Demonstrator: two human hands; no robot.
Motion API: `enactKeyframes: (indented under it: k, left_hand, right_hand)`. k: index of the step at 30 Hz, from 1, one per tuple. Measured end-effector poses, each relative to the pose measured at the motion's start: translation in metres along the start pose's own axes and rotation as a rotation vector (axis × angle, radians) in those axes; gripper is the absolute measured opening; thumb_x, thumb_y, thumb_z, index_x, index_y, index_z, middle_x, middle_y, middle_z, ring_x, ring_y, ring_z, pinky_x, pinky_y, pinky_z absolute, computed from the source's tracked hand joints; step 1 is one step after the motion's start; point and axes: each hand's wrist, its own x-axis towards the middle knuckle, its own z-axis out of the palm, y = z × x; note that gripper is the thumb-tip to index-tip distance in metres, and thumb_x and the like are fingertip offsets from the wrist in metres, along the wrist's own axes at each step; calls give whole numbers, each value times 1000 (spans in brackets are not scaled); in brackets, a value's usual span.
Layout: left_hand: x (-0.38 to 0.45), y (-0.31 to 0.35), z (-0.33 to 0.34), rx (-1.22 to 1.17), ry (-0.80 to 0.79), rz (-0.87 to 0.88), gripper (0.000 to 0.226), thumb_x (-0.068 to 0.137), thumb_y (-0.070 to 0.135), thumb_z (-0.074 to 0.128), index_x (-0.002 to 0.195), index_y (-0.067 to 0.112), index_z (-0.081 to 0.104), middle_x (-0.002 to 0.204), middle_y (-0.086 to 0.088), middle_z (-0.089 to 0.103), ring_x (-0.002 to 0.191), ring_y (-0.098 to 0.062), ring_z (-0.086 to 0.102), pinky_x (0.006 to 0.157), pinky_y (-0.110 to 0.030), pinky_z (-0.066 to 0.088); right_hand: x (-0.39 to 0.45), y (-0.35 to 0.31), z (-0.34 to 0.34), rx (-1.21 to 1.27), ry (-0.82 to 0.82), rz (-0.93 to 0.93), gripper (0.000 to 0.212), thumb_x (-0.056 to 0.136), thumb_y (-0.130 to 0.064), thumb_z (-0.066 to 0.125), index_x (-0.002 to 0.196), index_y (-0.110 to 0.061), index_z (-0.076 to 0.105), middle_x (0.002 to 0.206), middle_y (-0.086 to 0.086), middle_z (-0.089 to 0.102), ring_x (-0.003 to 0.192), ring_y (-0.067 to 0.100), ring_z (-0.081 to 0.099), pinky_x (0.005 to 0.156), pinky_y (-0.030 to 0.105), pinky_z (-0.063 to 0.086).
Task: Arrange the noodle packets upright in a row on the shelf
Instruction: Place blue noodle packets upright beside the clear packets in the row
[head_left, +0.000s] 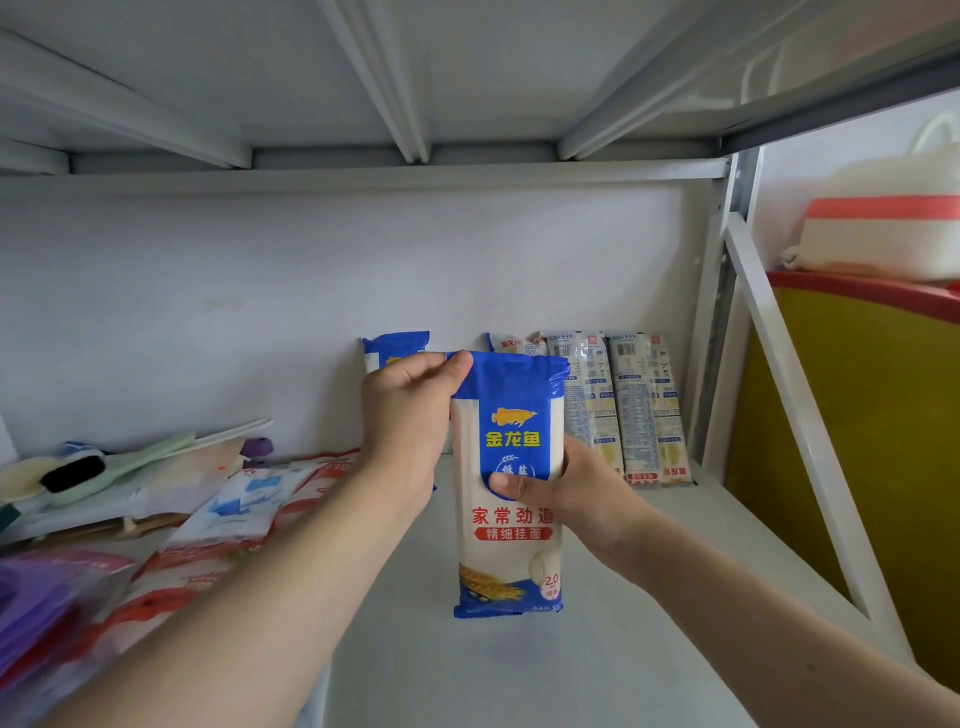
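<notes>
White metal shelf (597, 649), wall behind. Blue-and-white noodle packet (511, 525) held upright above the shelf: left hand (402, 415) pinches its top corner, right hand (576, 486) closed around its right edge. Other packets (631, 405) stand against the wall.

One blue-and-white noodle packet (509, 483) stands upright at centre, held by two hands: the left hand (405, 415) and the right hand (561, 488). At 12 o'clock, five more packets seem to lean on the wall: one blue-topped packet (395, 345), one half-hidden packet (511, 344) and three pale packets (631, 405). At 9 o'clock, flat pouches (228, 514), perhaps four; blur prevents a firm count.
</notes>
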Motion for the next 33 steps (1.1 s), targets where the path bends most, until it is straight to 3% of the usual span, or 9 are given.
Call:
enactKeyframes:
  k: [7,10,13,17,19,22,26,30,33]
  left_hand:
    - [-4,4,10,47,45,123,22,87,20,77,66,16,71,72,-13,73,72,-35,72,74,-53,61]
    - [-3,4,9,107,58,160,25,88,21,75,67,9,69,69,-15,70,63,-23,63,70,-51,60]
    - [-3,4,7,137,49,222,23,90,21,73,71,9,70,67,-14,69,62,-26,63,64,-45,57]
    - [-3,1,4,118,51,287,36,92,21,69,73,-7,56,64,-17,50,61,-20,42,61,-32,39]
    - [-6,-3,3,17,-28,213,40,93,29,67,84,-8,55,76,-25,62,67,-23,56,66,-36,47]
    - [-11,-11,0,-65,-102,47,31,90,29,73,96,-1,66,91,-13,77,83,-29,76,78,-48,61]
    - [-10,-10,-4,-72,-90,0,25,87,24,78,90,0,71,91,-20,77,85,-41,75,80,-62,59]
    - [-8,-9,-6,-60,-123,18,46,91,34,72,90,-10,60,97,-36,67,92,-56,67,81,-69,53]
    - [-10,-16,-12,-13,-149,3,51,93,41,66,97,-10,59,96,-28,72,89,-50,70,81,-66,55]
  right_hand:
    - [4,-34,-16,292,76,-172,32,85,-29,76,111,-10,73,108,9,79,98,25,76,89,39,59]
    - [12,-40,-20,267,229,-240,17,91,-23,72,96,-7,77,98,14,80,91,27,76,92,42,59]
    - [14,-44,-21,145,300,-275,14,92,-23,73,90,-11,80,87,9,81,85,21,77,89,38,61]
    - [15,-54,-13,187,338,-333,10,91,-19,74,84,-16,81,83,4,81,78,18,76,81,34,64]
    - [18,-58,-7,212,341,-329,11,90,-17,74,81,-18,80,80,3,81,73,17,75,74,32,64]
    - [18,-60,-1,173,335,-319,7,89,-18,75,85,-14,80,82,7,81,70,17,76,71,32,64]
    - [17,-53,-4,108,294,-327,9,91,-19,74,85,-15,80,81,3,81,71,14,77,71,28,64]
    - [17,-51,-9,74,264,-320,15,94,-20,70,83,-17,79,79,-1,81,72,10,76,70,23,62]
    - [16,-44,-7,-38,267,-307,19,97,-24,67,87,-12,79,83,0,81,76,13,77,76,30,64]
